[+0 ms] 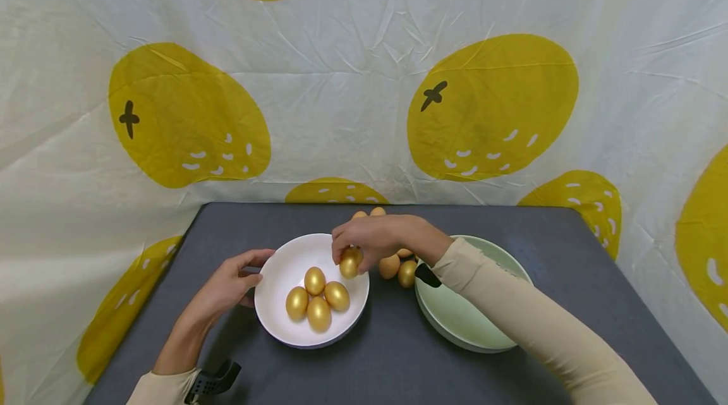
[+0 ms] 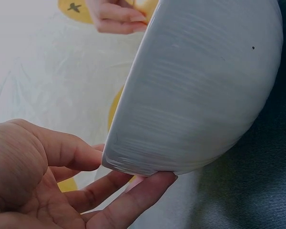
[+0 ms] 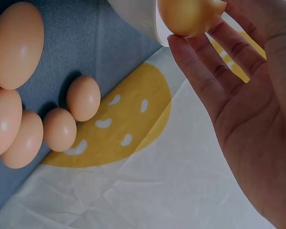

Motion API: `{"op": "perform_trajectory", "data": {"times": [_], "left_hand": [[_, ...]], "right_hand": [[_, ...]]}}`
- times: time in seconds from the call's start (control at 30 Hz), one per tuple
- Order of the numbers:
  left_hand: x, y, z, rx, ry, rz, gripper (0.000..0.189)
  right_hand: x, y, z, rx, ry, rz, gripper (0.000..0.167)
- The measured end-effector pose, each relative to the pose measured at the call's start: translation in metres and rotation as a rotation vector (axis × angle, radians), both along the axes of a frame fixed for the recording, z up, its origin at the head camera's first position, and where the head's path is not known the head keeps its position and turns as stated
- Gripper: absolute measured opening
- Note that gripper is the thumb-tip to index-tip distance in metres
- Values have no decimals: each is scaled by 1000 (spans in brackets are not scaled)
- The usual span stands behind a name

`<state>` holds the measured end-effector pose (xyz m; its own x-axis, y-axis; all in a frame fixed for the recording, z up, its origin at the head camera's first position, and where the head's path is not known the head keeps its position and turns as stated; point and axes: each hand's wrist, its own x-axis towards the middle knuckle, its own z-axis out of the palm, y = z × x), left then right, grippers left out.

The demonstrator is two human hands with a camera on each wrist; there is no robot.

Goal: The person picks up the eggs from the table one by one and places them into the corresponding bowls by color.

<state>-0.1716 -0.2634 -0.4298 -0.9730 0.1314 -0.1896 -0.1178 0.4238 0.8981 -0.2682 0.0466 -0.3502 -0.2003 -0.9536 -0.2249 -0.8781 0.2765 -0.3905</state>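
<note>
In the head view, my right hand [image 1: 372, 237] pinches a gold egg [image 1: 350, 263] at the right side of a white bowl [image 1: 284, 326]. The right wrist view shows that held gold egg [image 3: 186, 16] against the fingertips, beside the bowl's rim. Several gold eggs, among them a front one [image 1: 319, 314], lie together inside the bowl. My left hand [image 1: 227, 282] grips the bowl's left rim. Seen from the left wrist, the left hand's [image 2: 62, 181] fingers touch the rim and outer wall of the white bowl [image 2: 200, 86].
A pale green bowl [image 1: 466, 320] stands at the right, partly behind my right sleeve [image 1: 512, 304]. Between the bowls lie several brown eggs [image 1: 389, 266] and another gold egg [image 1: 406, 273]. The grey table [image 1: 387, 367] meets a lemon-patterned cloth [image 1: 341, 108] at the back.
</note>
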Motion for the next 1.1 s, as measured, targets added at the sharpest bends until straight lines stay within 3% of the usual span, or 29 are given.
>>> {"op": "perform_trajectory", "data": {"times": [0.53,1.1], "left_hand": [[2,0,-1,9,9,-15,51],[2,1,-5,-5,18,-13,51]], "right_hand": [[2,-21,-10,97,120,15,32],[6,-43,-25,215,317,23,29]]}}
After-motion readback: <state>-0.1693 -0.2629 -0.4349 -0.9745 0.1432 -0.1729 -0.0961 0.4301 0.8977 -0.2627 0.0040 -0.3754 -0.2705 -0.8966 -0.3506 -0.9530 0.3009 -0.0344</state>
